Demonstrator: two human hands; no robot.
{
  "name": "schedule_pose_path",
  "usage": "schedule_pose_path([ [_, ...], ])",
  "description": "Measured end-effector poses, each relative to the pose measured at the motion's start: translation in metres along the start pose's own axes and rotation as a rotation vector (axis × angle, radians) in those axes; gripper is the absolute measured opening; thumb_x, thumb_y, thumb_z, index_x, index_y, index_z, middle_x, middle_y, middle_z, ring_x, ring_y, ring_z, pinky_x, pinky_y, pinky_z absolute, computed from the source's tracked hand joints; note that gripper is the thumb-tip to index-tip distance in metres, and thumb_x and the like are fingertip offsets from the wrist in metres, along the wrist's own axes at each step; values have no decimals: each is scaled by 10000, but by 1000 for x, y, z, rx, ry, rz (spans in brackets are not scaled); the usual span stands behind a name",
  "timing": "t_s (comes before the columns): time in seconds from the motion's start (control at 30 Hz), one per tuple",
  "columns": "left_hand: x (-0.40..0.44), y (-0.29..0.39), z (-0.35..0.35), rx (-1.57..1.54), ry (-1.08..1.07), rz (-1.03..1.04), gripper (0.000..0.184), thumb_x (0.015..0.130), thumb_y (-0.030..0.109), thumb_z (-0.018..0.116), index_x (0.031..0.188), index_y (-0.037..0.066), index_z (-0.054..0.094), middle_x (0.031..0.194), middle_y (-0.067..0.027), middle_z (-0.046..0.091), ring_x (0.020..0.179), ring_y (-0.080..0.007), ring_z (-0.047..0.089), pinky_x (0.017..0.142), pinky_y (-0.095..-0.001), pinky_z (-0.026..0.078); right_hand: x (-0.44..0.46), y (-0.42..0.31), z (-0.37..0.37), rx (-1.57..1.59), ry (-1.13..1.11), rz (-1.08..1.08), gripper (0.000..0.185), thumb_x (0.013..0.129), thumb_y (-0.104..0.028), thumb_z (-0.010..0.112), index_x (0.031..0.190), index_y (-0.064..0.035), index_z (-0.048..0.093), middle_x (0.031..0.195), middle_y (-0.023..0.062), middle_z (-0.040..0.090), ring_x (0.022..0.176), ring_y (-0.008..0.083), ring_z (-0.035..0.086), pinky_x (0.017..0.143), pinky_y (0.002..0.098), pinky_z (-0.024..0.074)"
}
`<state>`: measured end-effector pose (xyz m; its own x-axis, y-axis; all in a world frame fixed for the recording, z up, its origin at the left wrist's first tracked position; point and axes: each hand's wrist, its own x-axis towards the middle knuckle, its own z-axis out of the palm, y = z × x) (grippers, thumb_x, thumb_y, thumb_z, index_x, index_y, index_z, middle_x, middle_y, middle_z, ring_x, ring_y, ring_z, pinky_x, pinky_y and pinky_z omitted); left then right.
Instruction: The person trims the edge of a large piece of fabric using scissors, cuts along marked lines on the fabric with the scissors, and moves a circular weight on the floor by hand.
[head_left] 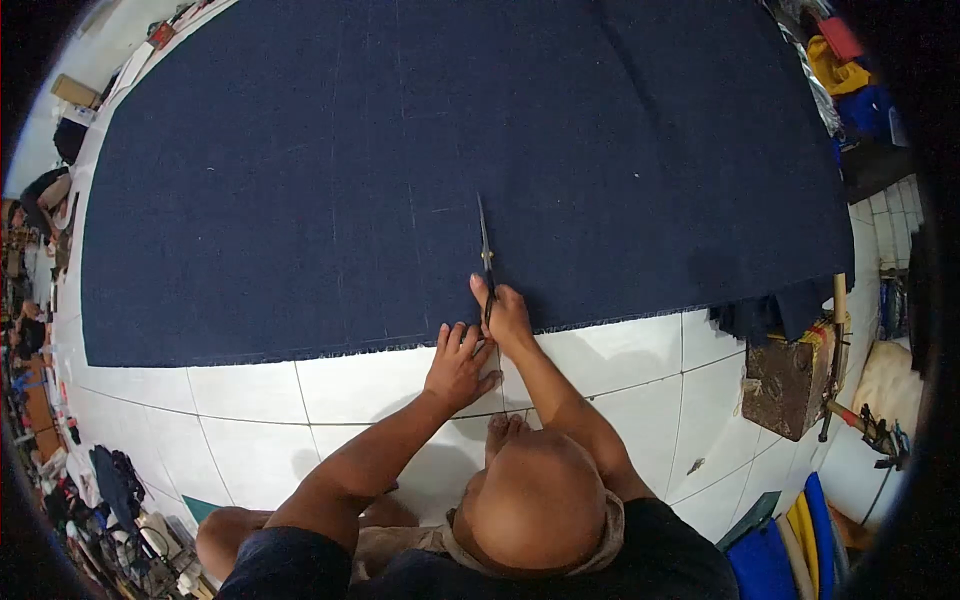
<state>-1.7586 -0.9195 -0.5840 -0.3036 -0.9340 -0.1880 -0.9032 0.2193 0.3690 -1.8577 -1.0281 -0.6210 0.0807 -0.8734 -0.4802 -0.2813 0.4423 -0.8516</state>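
Observation:
My right hand (508,318) is closed round the handles of a pair of scissors (485,235). The scissors lie over a large dark blue cloth (250,200), blades pointing away from me; I cannot tell how far apart the blades are. Close by on the left, my left hand (463,366) rests with fingers spread, fingertips at the cloth's frayed near edge and thumb out to the side. Thin pale lines mark the cloth, some running lengthwise near the scissors.
White floor tiles (610,350) lie under the cloth. A worn box (785,385) stands at the right by the cloth's corner. Folded blue and yellow fabrics (805,525) sit at lower right. Clutter (120,490) fills the left side, with another person (45,195) farther up.

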Motion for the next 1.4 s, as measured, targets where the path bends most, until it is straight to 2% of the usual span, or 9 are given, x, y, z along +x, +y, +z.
schedule_pose_path([
  [0.03,1,0,-1,2,0,0,640,844,476,613,1337,84,497,1341,-202,383,1291,-395,319,1111,-574,202,-3,-30,-4,-13,-38,86,575,844,-602,616,638,-88,459,511,23,452,413,124,448,397,282,390],
  [0.13,2,0,-5,14,10,-6,675,855,480,598,1398,115,434,1335,-194,386,1274,-392,335,1106,-573,207,25,-44,-1,-74,-22,37,578,839,-613,612,640,-92,460,514,19,449,426,123,463,401,283,399],
  [0.43,1,0,2,41,18,-3,696,866,475,576,1441,139,373,1320,-181,414,1255,-387,372,1094,-576,223,36,-58,1,6,-48,81,548,865,-552,621,635,-81,465,507,27,459,411,117,471,397,281,405],
  [0.63,1,-2,6,35,-35,-2,685,882,507,552,1439,148,375,1340,-207,399,1261,-424,358,1095,-603,204,54,-76,4,-27,-45,57,580,870,-574,596,657,-40,521,540,81,512,468,199,543,461,335,430],
  [0.73,2,1,-2,24,-55,-10,668,892,510,532,1436,154,383,1347,-203,397,1255,-426,363,1091,-606,205,78,-87,9,38,-63,45,554,867,-581,598,641,-95,459,501,19,459,405,125,467,394,280,382],
  [1.13,-1,0,1,-40,-90,-12,714,851,453,606,1447,151,355,1332,-210,417,1233,-437,380,1068,-623,233,120,-100,21,133,-39,35,523,856,-516,658,614,-104,443,494,11,418,387,126,440,359,294,348],
  [1.23,5,1,-6,-11,-97,-27,700,868,426,592,1457,145,338,1322,-179,409,1251,-398,373,1083,-598,224,132,-104,20,111,-49,62,542,856,-550,636,609,-104,451,491,13,427,385,130,441,370,300,351],
  [1.3,5,1,-3,-21,-88,-31,699,871,430,588,1459,149,336,1319,-178,411,1252,-398,374,1082,-600,226,146,-124,18,102,-101,47,592,848,-584,619,636,-44,500,521,55,469,408,177,502,405,331,409],
  [1.4,5,0,-3,-34,-102,-31,686,882,436,576,1460,155,334,1326,-200,416,1252,-423,370,1078,-618,220,194,-151,22,46,-137,37,602,848,-594,612,625,-50,483,528,49,466,422,167,501,398,324,406],
])
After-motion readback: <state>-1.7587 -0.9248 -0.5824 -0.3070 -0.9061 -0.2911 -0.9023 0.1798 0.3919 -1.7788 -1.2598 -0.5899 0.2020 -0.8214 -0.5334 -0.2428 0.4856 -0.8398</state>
